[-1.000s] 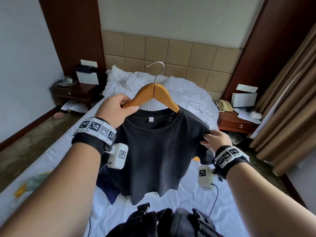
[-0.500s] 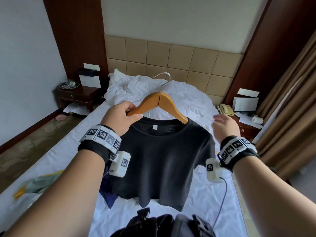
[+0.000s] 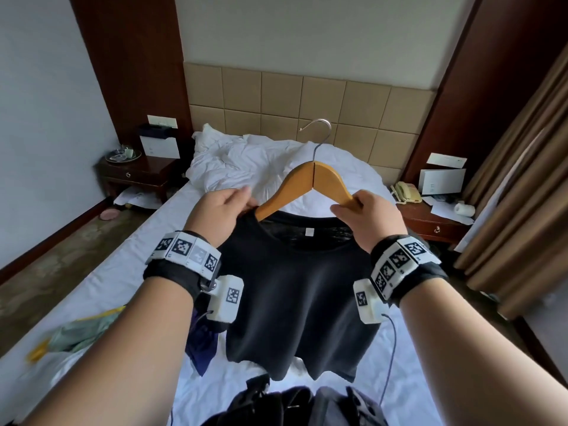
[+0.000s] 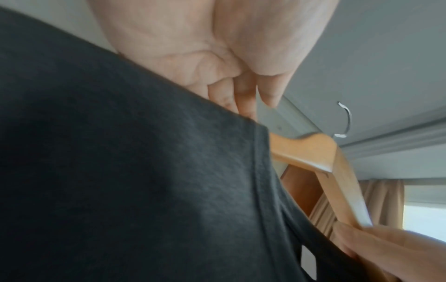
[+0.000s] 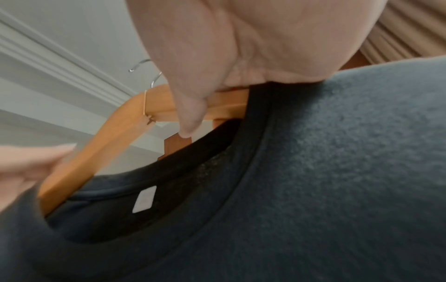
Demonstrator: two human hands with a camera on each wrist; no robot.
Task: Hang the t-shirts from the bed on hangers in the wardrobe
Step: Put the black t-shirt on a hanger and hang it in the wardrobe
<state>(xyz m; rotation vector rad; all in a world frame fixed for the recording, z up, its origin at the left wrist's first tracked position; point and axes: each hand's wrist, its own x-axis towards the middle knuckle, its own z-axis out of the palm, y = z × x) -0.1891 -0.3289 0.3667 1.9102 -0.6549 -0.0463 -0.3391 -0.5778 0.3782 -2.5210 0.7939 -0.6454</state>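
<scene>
A black t-shirt (image 3: pixel 301 290) hangs on a wooden hanger (image 3: pixel 310 179) with a metal hook, held up over the bed (image 3: pixel 147 241). My left hand (image 3: pixel 246 199) pinches the shirt's collar edge at the hanger's left arm; in the left wrist view the fingers (image 4: pixel 243 99) disappear behind the dark fabric (image 4: pixel 135 181). My right hand (image 3: pixel 344 207) grips the hanger's right arm just above the collar. From the right wrist, its thumb (image 5: pixel 193 114) lies across the wooden hanger (image 5: pixel 108 145), with the shirt's neck opening and white label below.
A purple garment (image 3: pixel 201 342) lies on the white sheet under the shirt, a green and yellow one (image 3: pixel 80 330) at the left. Dark nightstands (image 3: pixel 135 173) flank the bed; the right one holds a phone (image 3: pixel 405 192). Curtains (image 3: pixel 522 179) hang at the right. A black bag (image 3: pixel 295 404) sits near me.
My right hand let go of the sleeve and rose to grip the hanger's right arm. My left hand shifted from the hanger's left arm to the shirt's collar. The hanger moved up.
</scene>
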